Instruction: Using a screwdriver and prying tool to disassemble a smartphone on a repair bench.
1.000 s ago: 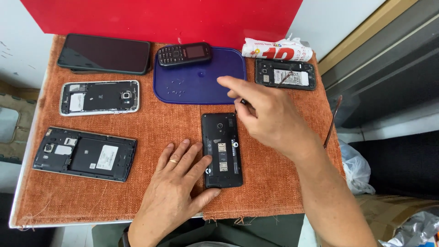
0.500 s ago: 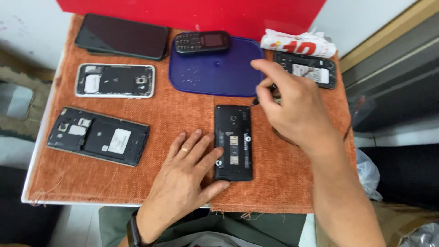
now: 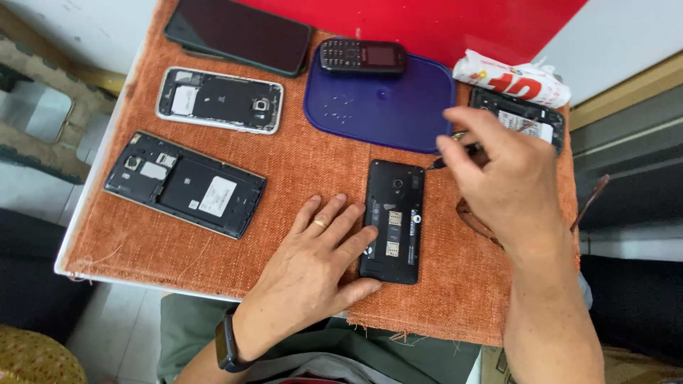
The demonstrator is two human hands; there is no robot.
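A black phone (image 3: 393, 220) with its back cover off lies on the orange cloth (image 3: 299, 171), showing card slots. My left hand (image 3: 313, 263) lies flat on the cloth, fingers spread, with the fingertips and thumb against the phone's left edge and bottom corner. It wears a ring, and a dark band is on the wrist. My right hand (image 3: 501, 188) hovers just past the phone's top right corner, pinching a thin dark-tipped tool (image 3: 435, 162) that points toward the phone's top.
Behind the phone is a blue plastic lid (image 3: 380, 107) with tiny screws and a keypad phone (image 3: 361, 57). Opened phones lie at left (image 3: 185, 183), upper left (image 3: 219, 99) and far right (image 3: 519, 117). A large dark phone (image 3: 238, 35) and a crumpled packet (image 3: 512, 78) sit at the back.
My right hand has drawn back from the blue lid's edge toward the phone's top right corner with the tool. My left hand stays against the phone. The view has shifted.
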